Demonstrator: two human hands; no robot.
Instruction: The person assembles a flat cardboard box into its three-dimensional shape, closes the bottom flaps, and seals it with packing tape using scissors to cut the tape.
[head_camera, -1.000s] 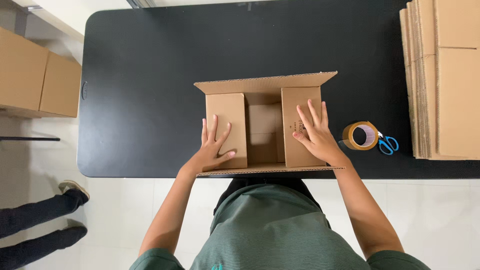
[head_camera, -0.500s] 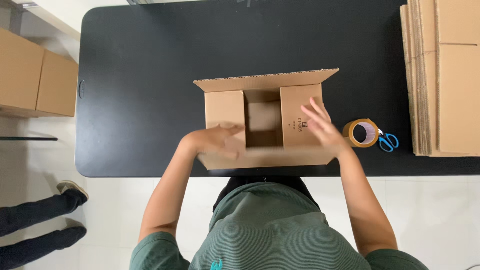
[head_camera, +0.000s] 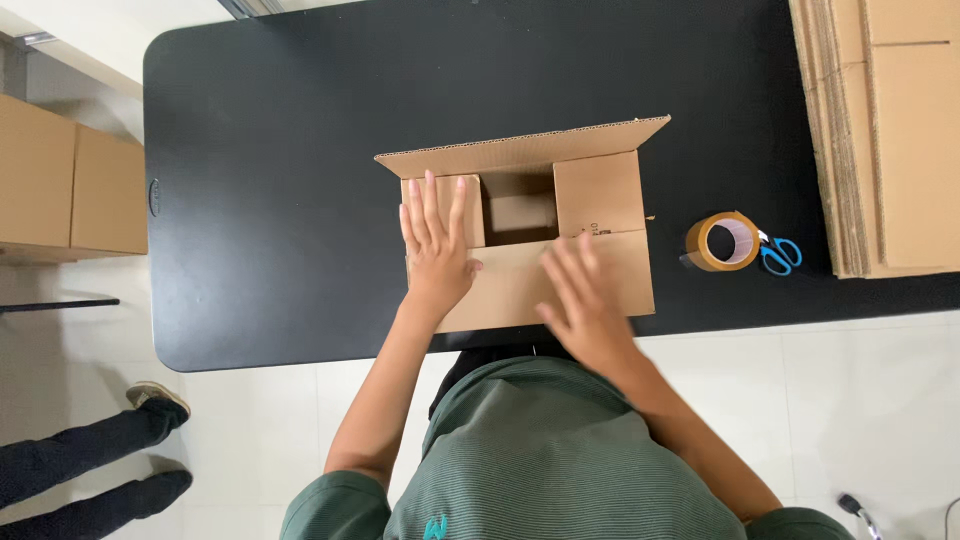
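- Cardboard box (head_camera: 560, 190) at table (head_camera: 280, 150) centre near edge, far flap up, side flaps folded in.
- Left hand (head_camera: 437, 247) flat, fingers spread, pressing the 9 o'clock flap; grips nothing.
- Right hand (head_camera: 585, 300) open, blurred, on the near flap (head_camera: 510, 285); holds nothing.
- Tape roll (head_camera: 720, 241) and blue scissors (head_camera: 778, 254) at box's 3 o'clock, apart.
- Flat cardboard stack (head_camera: 885, 130) at 2 o'clock.

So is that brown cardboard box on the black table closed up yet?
Partly. The brown cardboard box has its near flap and side flaps folded in, but the far flap stands open, leaving a gap.
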